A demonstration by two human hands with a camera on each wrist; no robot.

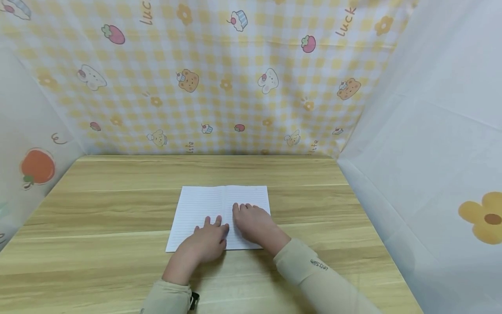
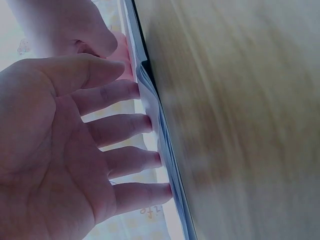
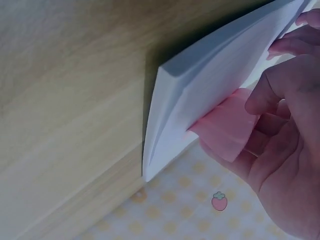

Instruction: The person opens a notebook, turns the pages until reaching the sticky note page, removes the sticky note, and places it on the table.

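An open lined notebook (image 1: 198,203) lies flat on the wooden table. My left hand (image 1: 205,242) rests on its left page near the centre fold, fingers spread and fairly straight, fingertips touching the paper. Over the right page, my right hand (image 1: 252,222) has curled fingers and holds a small pink slip of paper (image 3: 227,125), which looks like a sticky note. One edge of the slip meets the page in the right wrist view. From the head view the slip is almost wholly hidden by the hand.
The wooden table (image 1: 117,209) extends around the notebook on all sides. Behind it hangs a yellow checked curtain (image 1: 219,104) with cartoon prints. White cloth walls (image 1: 439,144) stand at the left and right.
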